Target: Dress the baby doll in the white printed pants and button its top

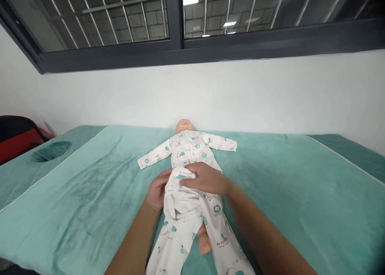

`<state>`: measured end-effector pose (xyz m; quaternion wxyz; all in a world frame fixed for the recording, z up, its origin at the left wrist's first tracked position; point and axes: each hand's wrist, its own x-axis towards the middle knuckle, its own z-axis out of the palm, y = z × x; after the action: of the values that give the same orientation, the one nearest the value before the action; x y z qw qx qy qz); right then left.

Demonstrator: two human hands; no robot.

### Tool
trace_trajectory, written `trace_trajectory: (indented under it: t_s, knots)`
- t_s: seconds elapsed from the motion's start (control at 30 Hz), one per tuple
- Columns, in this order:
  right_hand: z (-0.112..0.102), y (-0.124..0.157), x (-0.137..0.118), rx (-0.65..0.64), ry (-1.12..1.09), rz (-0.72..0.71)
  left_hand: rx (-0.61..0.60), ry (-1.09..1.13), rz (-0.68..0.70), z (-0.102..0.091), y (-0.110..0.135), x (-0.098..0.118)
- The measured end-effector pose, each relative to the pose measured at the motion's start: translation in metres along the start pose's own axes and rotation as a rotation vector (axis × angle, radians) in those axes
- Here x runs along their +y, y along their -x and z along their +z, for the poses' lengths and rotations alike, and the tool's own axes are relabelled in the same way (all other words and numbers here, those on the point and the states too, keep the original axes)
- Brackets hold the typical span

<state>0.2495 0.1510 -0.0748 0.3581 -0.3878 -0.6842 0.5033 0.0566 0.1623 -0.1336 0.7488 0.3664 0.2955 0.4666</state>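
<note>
A baby doll (184, 125) lies on its back, dressed in a white long-sleeved baby top (189, 146) with small coloured prints. Over its lower body lie matching baby pants (185, 235), bunched and folded at the waist, with the legs spread towards me. One bare doll foot (205, 243) shows between the pant legs. My right hand (207, 178) is closed on the bunched cloth at the waist, thumb and fingers gripping it from the right. At the left side of the waist my left hand (159, 190) holds the cloth's edge, its fingertips partly hidden behind the fabric.
A green padded bed cover (285, 187) spreads under the doll, with an oval recess (51, 151) at the left. A red and black object (18, 140) stands at the far left. Behind rise a white wall (192, 94) and a dark-framed, barred window (177, 22).
</note>
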Motion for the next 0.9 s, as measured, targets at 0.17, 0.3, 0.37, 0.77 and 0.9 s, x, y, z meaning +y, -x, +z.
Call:
trace_trajectory:
  t_s: [0.17, 0.3, 0.37, 0.77, 0.9]
  knots:
    - [-0.004, 0.007, 0.023, 0.136, -0.509, 0.117, -0.054, -0.015, -0.057, -0.001, 0.003, 0.001]
    - [-0.007, 0.01, 0.026, 0.193, -0.762, 0.11, -0.137, -0.017, -0.084, 0.0, 0.008, -0.004]
    - [-0.008, 0.01, 0.023, 0.177, -0.702, 0.105, -0.17, -0.023, -0.094, 0.002, 0.011, -0.006]
    - [0.002, 0.017, 0.019, 0.058, -0.439, 0.156, -0.025, -0.07, 0.029, 0.014, 0.013, -0.01]
    - [0.0, 0.011, 0.024, 0.178, -0.719, 0.132, -0.045, -0.095, 0.019, 0.011, 0.014, -0.011]
